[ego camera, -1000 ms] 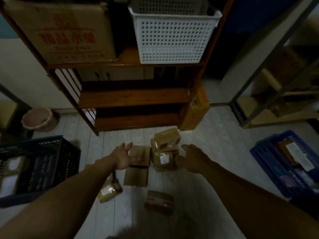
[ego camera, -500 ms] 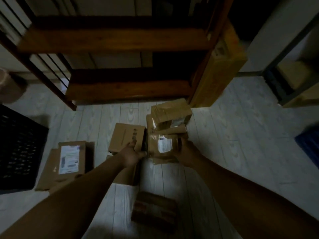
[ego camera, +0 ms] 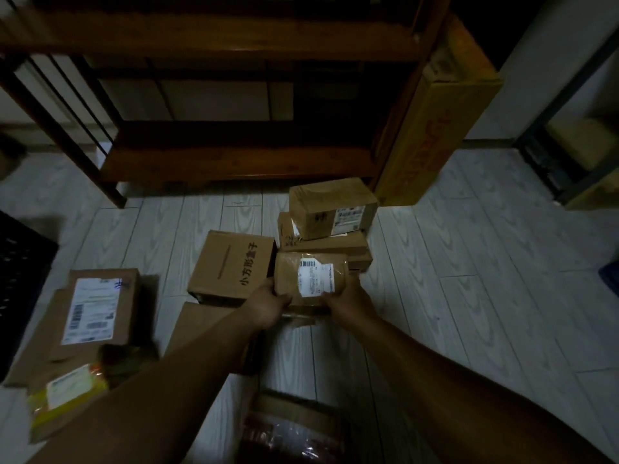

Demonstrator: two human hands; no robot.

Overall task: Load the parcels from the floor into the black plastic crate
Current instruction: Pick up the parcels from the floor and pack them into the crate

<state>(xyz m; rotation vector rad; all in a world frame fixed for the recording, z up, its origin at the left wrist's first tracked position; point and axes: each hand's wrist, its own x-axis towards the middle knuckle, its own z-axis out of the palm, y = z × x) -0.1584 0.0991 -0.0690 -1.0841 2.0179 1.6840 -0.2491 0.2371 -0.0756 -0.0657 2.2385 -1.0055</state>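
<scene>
Small labelled parcel [ego camera: 311, 279] is gripped at both ends: left hand [ego camera: 266, 306] at its 9 o'clock, right hand [ego camera: 350, 303] at 3, fingers [ego camera: 330, 297] curled round the edges, prob. so it's kept level for the lift. It's held low, against the stack's 6 o'clock side. Black crate [ego camera: 20, 272] is seen far off at 9 o'clock.

A brown parcel [ego camera: 311, 279] with a white label is being gripped by the left hand [ego camera: 268, 304] and right hand [ego camera: 348, 301]; other boxes [ego camera: 231, 266] are lying around it, the black crate [ego camera: 16, 289] standing well to its left.
</scene>
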